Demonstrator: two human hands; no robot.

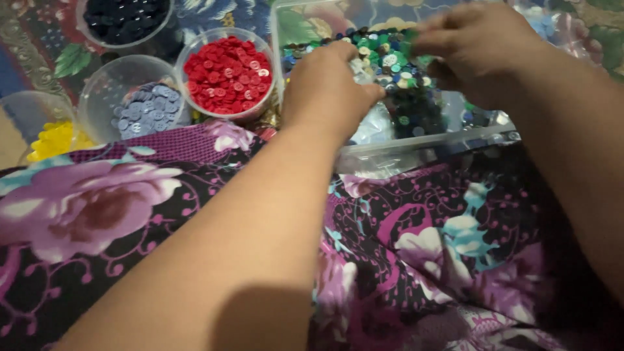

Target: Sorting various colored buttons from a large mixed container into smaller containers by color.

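A clear rectangular plastic tray (429, 138) holds a heap of mixed buttons (406, 97) in green, blue, white and dark colours. My left hand (328, 84) reaches into the tray over the heap, fingers curled and pinched at the buttons; what it grips is hidden. My right hand (478, 45) hovers over the tray's far side, blurred, fingers bent down toward the buttons. Whether either hand holds a button cannot be made out.
Round clear bowls stand left of the tray: one of red buttons (227, 73), one of pale blue-grey buttons (144, 107), one of dark navy buttons (123, 18), one of yellow buttons (55, 140). Floral cloth (117, 208) covers my lap.
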